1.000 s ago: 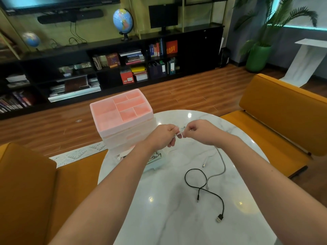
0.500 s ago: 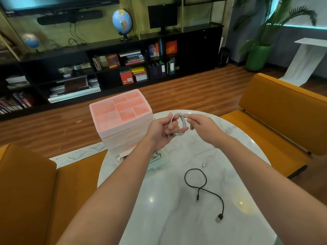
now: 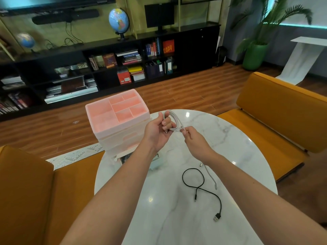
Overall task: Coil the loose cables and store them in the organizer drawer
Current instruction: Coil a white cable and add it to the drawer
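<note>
A white cable is looped into a small coil above the round marble table. My left hand grips the coil, with fingers through the loops. My right hand pinches the cable's free end beside the coil. A pink organizer with divided top compartments and drawers below stands at the table's far left edge, just left of my left hand. A loose black USB cable lies on the table near me. A grey cable lies next to it, partly hidden by my right forearm.
A small pale blue object sits under my left forearm in front of the organizer. Orange benches flank the table on the right and left. A black bookshelf runs along the far wall, and a potted plant stands at the right.
The white cable went from a short stretch pulled between both hands to a coil of loops in my left hand. My right hand moved down and right, holding the free end.
</note>
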`<state>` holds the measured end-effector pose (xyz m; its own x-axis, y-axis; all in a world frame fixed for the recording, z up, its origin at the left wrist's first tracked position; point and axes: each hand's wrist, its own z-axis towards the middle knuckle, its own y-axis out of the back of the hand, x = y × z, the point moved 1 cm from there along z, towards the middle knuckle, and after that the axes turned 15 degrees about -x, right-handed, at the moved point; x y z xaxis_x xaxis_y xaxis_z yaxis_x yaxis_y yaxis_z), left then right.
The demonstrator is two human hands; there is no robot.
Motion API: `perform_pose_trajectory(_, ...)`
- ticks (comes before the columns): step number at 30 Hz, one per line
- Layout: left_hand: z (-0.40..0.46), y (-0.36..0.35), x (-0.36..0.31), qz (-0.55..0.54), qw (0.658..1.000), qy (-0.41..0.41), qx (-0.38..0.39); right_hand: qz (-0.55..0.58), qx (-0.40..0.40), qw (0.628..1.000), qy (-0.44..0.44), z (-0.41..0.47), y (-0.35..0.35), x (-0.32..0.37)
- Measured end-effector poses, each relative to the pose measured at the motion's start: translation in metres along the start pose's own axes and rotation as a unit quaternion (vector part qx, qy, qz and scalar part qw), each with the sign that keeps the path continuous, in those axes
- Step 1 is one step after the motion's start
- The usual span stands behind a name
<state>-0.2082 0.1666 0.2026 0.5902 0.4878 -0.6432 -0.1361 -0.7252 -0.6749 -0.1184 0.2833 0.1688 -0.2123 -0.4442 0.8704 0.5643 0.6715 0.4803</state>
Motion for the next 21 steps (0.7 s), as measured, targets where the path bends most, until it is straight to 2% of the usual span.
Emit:
perform_pose_trajectory(4,0.007,-0.003,-0.004,0.042,0.997,-0.063,-0.032,-0.024,0.046,0.998,-0.026,-0.01,-0.006,-0.011)
perform_pose_trajectory(7,0.011,-0.005,0.0,0.165,0.974,-0.144,-0.058,-0.038,0.07,0.997,0.011,-0.017,-0.007,-0.012)
perform_pose_trajectory(8,0.012,-0.005,0.001,0.236,0.953,-0.176,-0.069,-0.048,0.075,0.996,0.025,-0.017,-0.007,-0.011)
perform_pose_trajectory(11,0.013,-0.002,0.007,0.449,0.859,-0.238,-0.061,-0.1,0.09,0.99,0.048,-0.013,0.0,-0.004)
perform_pose_trajectory(13,0.014,0.004,0.01,0.528,0.813,-0.244,-0.04,-0.126,0.097,0.986,0.043,-0.009,0.006,0.001)
perform_pose_trajectory(14,0.014,0.007,0.012,0.549,0.8,-0.239,-0.032,-0.128,0.105,0.986,0.037,-0.007,0.008,0.003)
perform_pose_trajectory(17,0.012,0.005,0.015,0.566,0.793,-0.224,-0.023,-0.132,0.144,0.98,0.043,-0.006,0.013,0.01)
perform_pose_trajectory(21,0.018,0.005,0.017,0.544,0.812,-0.21,-0.029,-0.162,0.205,0.963,0.061,-0.012,0.017,0.016)
